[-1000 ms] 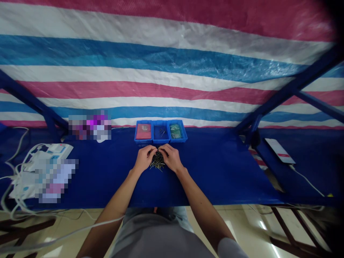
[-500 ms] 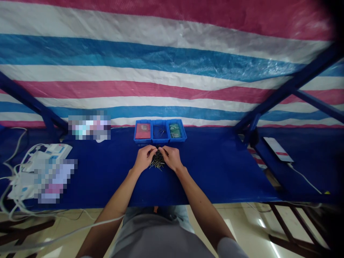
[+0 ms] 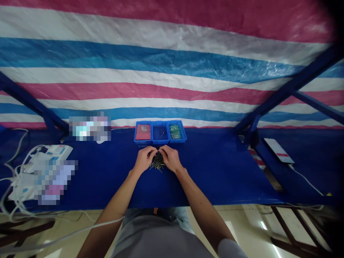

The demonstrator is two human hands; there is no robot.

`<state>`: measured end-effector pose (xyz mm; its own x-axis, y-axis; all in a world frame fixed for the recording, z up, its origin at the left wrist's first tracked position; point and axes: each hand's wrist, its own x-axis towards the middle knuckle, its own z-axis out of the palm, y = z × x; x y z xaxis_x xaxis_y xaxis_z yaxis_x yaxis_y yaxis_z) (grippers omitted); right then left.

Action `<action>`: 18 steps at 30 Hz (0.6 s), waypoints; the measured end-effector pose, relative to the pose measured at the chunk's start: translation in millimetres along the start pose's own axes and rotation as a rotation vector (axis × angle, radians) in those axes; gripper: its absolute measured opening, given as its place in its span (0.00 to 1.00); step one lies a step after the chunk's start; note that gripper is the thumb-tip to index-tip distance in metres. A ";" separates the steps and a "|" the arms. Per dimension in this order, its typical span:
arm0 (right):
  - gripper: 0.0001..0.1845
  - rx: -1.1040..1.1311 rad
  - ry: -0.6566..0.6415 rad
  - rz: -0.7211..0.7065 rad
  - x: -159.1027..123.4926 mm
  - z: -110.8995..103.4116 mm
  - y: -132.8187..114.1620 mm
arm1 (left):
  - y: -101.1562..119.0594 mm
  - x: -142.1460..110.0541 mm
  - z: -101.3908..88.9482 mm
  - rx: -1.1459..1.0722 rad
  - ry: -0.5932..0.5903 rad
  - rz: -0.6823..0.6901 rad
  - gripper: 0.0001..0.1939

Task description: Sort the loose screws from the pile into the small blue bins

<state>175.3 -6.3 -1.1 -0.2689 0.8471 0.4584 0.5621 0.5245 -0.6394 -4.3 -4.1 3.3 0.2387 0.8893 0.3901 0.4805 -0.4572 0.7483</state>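
A pile of thin dark and brass-coloured metal pieces (image 3: 158, 163), like screws or nails, lies on the blue table. My left hand (image 3: 145, 157) is at the pile's left edge, its thumb and fingers pinched together. Over on the right side, my right hand (image 3: 170, 157) is closed in the same way, its fingertips close to the left ones. Whatever is between the fingertips is too small to make out. Just beyond the hands stand three blue bins in a row: one with a red inside (image 3: 143, 132), one with a few thin metal pieces (image 3: 156, 139), one with greenish contents (image 3: 176, 132).
White power strips with tangled cables (image 3: 27, 172) lie at the left. A white phone-like device (image 3: 278, 150) with a cable rests at the right. Blue frame bars (image 3: 282, 89) slope up on both sides, before a striped sheet (image 3: 172, 86).
The view has shifted very slightly. My hands stay over the pile in nearly the same pinched pose.
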 end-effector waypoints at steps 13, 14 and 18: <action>0.12 0.074 0.022 -0.014 0.1 -2.7 -2.9 | 1.2 1.2 -2.6 -0.044 0.023 -0.038 0.14; 0.12 0.073 0.023 -0.018 0.4 -3.0 -3.0 | 1.4 1.2 -2.7 -0.044 0.018 -0.035 0.14; 0.13 0.053 0.025 -0.022 0.7 -3.6 -2.9 | 2.2 0.9 -2.3 -0.041 0.009 -0.029 0.14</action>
<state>176.3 -7.5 3.3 -0.2609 0.8331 0.4877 0.5141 0.5475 -0.6603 -4.9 -4.3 6.5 0.2176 0.9020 0.3728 0.4520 -0.4317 0.7806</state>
